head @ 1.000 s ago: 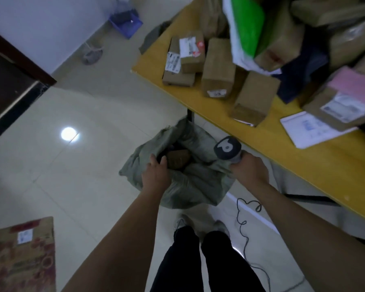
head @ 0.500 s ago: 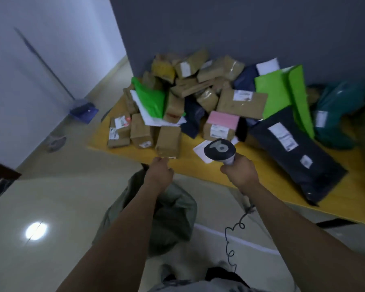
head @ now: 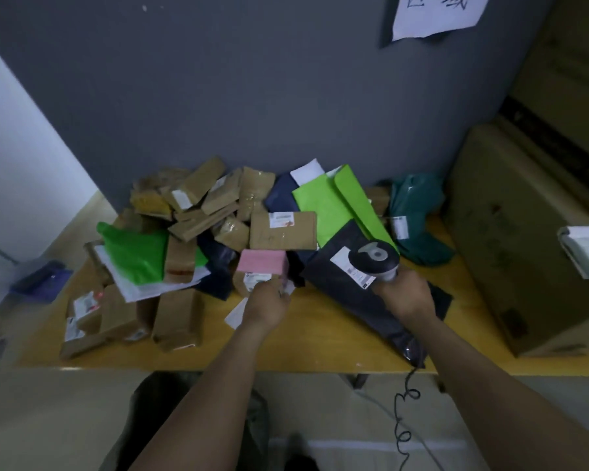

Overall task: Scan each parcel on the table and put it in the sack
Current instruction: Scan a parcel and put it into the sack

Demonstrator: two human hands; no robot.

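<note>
One parcel sacked: my left hand (head: 267, 305) has left the sack (head: 143, 409) for the pink-topped parcel (head: 261, 263), hold unclear, right hand (head: 407, 297) clenching the scanner (head: 373, 256)

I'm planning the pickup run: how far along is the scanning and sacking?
Done: unclear, the sack shows no contents here. In hand: the right hand grips the scanner, the left hand is at the pink-topped parcel. Left: the large pile of parcels on the table.
</note>
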